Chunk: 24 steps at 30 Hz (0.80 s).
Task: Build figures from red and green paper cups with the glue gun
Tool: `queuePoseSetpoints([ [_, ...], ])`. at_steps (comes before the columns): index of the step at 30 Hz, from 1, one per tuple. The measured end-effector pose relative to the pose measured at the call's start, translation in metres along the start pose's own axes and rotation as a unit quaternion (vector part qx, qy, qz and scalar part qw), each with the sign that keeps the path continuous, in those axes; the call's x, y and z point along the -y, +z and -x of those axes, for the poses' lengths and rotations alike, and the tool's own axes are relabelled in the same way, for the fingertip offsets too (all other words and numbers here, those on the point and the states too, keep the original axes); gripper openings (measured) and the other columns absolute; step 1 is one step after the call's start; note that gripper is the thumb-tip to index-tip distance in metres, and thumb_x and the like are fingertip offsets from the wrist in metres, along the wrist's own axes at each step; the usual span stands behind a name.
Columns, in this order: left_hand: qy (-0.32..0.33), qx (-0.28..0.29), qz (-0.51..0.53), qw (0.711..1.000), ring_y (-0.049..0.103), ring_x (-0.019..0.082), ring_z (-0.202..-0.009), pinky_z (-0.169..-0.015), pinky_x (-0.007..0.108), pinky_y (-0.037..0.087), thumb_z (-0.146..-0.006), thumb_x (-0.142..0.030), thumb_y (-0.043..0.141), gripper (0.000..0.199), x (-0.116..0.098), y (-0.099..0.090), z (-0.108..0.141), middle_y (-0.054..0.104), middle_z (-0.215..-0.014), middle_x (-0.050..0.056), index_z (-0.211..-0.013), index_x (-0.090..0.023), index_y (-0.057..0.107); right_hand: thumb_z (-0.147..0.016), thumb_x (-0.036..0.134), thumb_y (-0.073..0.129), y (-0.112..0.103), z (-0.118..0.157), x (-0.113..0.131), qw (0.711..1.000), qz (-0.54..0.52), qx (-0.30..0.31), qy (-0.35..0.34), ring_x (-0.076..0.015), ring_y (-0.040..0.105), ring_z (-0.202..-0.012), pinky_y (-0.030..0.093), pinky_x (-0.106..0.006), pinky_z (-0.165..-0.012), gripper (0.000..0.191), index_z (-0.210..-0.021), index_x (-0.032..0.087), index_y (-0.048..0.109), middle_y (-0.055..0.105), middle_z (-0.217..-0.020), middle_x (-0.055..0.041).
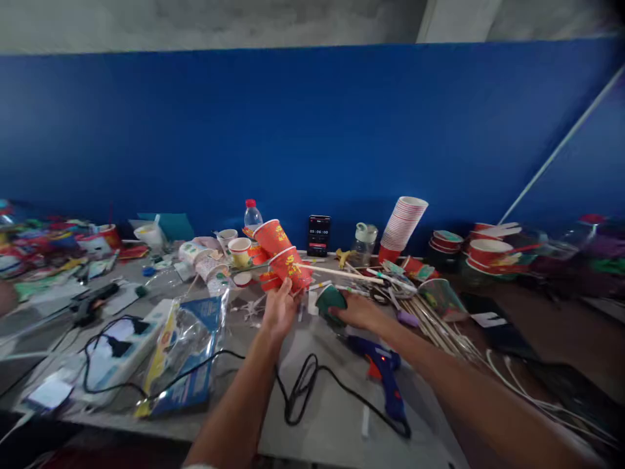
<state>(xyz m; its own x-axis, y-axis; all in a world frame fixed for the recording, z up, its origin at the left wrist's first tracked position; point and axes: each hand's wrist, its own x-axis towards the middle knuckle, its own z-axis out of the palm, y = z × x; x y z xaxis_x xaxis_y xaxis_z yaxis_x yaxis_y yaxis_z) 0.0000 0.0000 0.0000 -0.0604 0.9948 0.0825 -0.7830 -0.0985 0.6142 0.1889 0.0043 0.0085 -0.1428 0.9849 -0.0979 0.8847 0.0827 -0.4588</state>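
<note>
Head view: a red paper cup [293, 268] is above the surface [322, 404], the left hand [280, 303] clamped on its near side; probably light and easily dented, it suits gentle holding near the rim. The right hand [356, 311] grips a green piece [329, 300].

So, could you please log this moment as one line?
left hand: holding yellow-printed red paper cup | right hand: holding dark green rounded piece | blue glue gun: lying on grey tabletop
</note>
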Motion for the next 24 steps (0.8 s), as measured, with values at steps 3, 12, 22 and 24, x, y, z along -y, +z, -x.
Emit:
queuePoseSetpoints([
  [3,-0.009,0.013,0.003,1.0,0.069,0.02,-0.082,-0.078,0.034,0.054,-0.068,-0.029,0.079,0.029,-0.002,0.001,0.001,0.073,-0.092,0.007,-0.089,-0.015,0.064,-0.08,0.044,0.057,-0.008,0.003,-0.006,1.0,-0.017,-0.012,-0.014,-0.0304,0.064,-0.104,0.048,-0.039,-0.088,0.049,-0.123,0.018,0.059,0.068,-0.115,-0.0125],
  [12,-0.003,0.007,0.013,1.0,0.068,0.019,-0.086,-0.084,0.036,0.051,-0.069,-0.024,0.077,0.02,-0.001,0.004,0.005,0.073,-0.089,0.003,-0.086,-0.019,0.067,-0.075,0.034,0.064,-0.031,0.03,-0.02,0.981,-0.035,-0.123,-0.143,-0.0292,0.048,-0.126,0.036,-0.044,-0.107,0.064,-0.134,0.014,0.049,0.054,-0.134,-0.0148],
  [22,0.0,-0.007,0.006,1.0,0.067,0.018,-0.083,-0.083,0.036,0.05,-0.067,-0.025,0.079,0.025,0.001,0.006,0.006,0.072,-0.089,0.002,-0.087,-0.019,0.066,-0.074,0.033,0.066,-0.032,0.036,-0.013,0.973,-0.079,-0.115,-0.185,-0.0298,0.052,-0.123,0.037,-0.048,-0.105,0.063,-0.134,0.018,0.05,0.058,-0.132,-0.0134],
  [24,0.0,-0.006,-0.001,1.0,0.067,0.019,-0.087,-0.084,0.036,0.05,-0.066,-0.026,0.079,0.029,0.002,0.006,0.007,0.072,-0.093,0.004,-0.091,-0.019,0.066,-0.075,0.034,0.065,-0.026,0.037,-0.004,0.971,-0.084,-0.116,-0.192,-0.0298,0.051,-0.124,0.037,-0.048,-0.106,0.065,-0.135,0.017,0.048,0.055,-0.135,-0.014],
])
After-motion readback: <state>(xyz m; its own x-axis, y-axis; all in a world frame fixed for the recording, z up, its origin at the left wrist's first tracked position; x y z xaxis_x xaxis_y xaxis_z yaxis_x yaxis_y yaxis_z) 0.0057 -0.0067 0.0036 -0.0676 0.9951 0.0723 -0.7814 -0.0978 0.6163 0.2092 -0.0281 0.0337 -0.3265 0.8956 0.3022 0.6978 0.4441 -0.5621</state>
